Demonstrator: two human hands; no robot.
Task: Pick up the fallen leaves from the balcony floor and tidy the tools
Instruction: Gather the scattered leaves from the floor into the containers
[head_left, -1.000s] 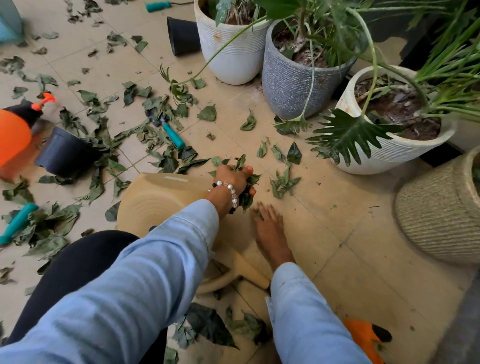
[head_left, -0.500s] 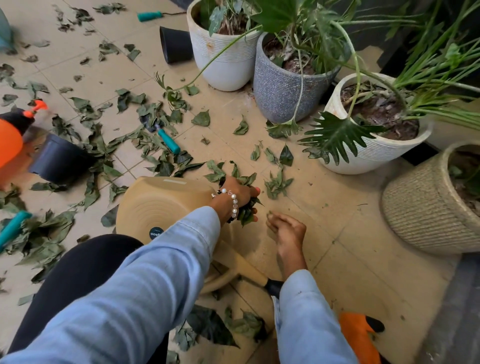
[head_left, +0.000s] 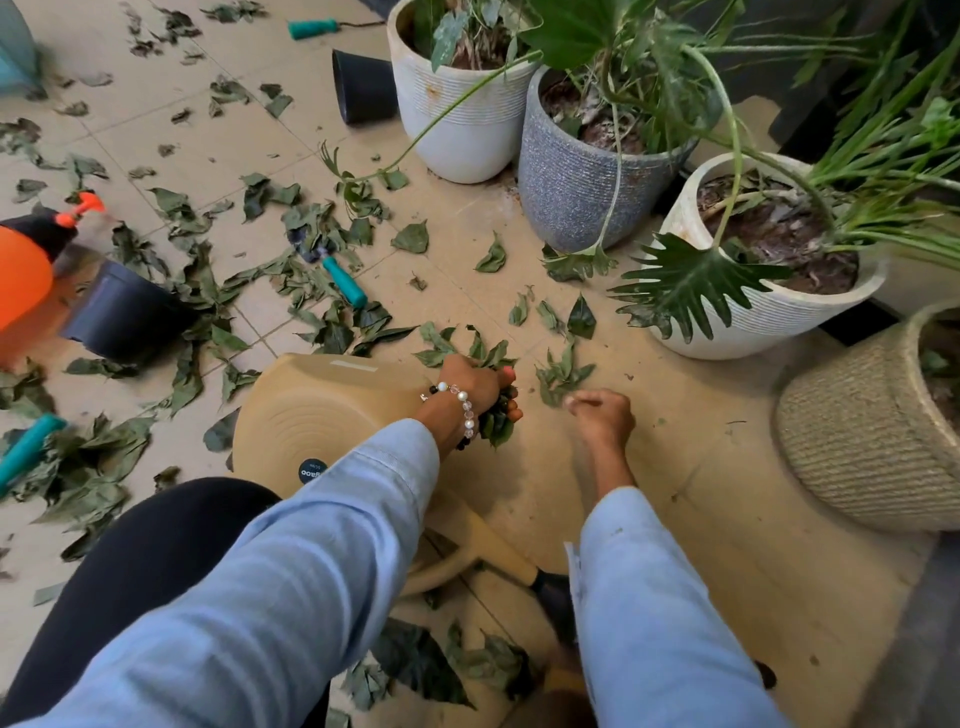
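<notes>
Dry green fallen leaves (head_left: 306, 291) lie scattered over the beige tiled floor (head_left: 727, 519), thickest at the left. My left hand (head_left: 475, 384), with a bead bracelet on the wrist, grips a bunch of leaves (head_left: 498, 428) just past a tan watering can (head_left: 322, 415). My right hand (head_left: 602, 415) hovers to its right with fingers curled, nothing visible in it, its fingertips at the edge of a small leaf pile (head_left: 563, 371). A teal-handled trowel (head_left: 343, 280) lies among the leaves. Another teal handle (head_left: 26, 449) shows at the far left, a third teal-handled tool (head_left: 311, 28) at the top.
An orange sprayer (head_left: 21, 270) and a tipped black pot (head_left: 119, 312) lie at the left; another black pot (head_left: 363, 85) lies by a white planter (head_left: 467, 114). A grey planter (head_left: 576, 192), a second white planter (head_left: 769, 317) and a woven planter (head_left: 862, 441) line the right.
My right hand lifted off the floor, curled its fingers and moved forward to the small leaf pile. My left hand kept its bunch of leaves and barely moved.
</notes>
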